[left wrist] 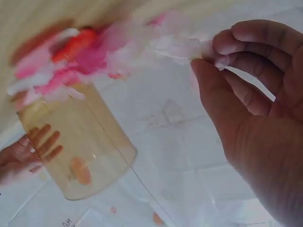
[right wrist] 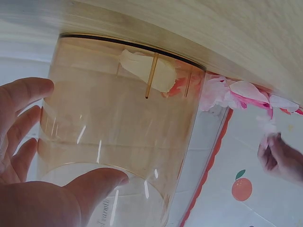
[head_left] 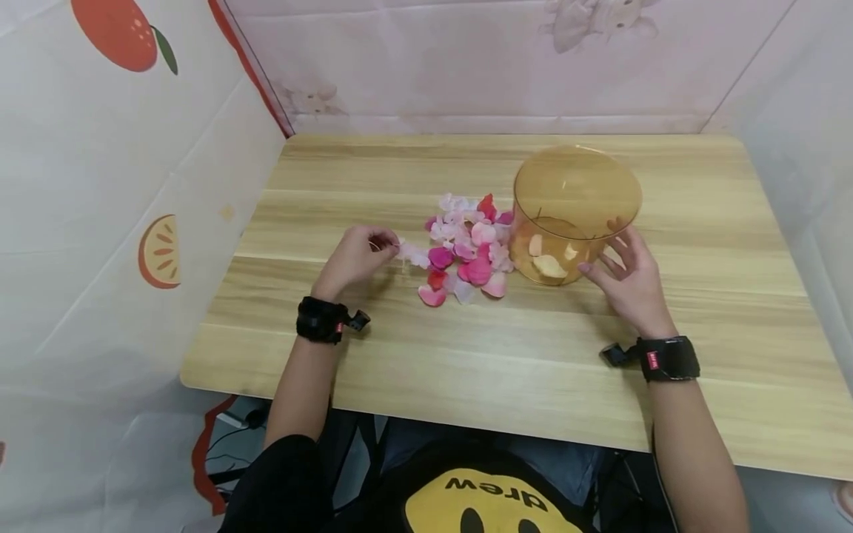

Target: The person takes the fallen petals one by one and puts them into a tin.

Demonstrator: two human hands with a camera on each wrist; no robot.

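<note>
Wooden tabletop (head_left: pixel 413 348) carries your petal pile (head_left: pixel 466 252), lying at nine o'clock of the amber jar (head_left: pixel 576 211). Your left hand (head_left: pixel 356 255) pinches a pale petal (head_left: pixel 408 253) at the pile's edge, while your right hand (head_left: pixel 629 277), fingers spread, cups the jar's side, apparently to steady it.

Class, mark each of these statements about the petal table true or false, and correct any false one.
1. The left hand pinches a pale petal. True.
2. The amber container lies tipped on its side. False: it stands upright on the wooden table.
3. The container already holds a few petals. True.
4. The right hand is far from the container. False: its fingers rest against the container's wall.
5. The petal pile lies to the right of the container. False: it lies to its left.
</note>
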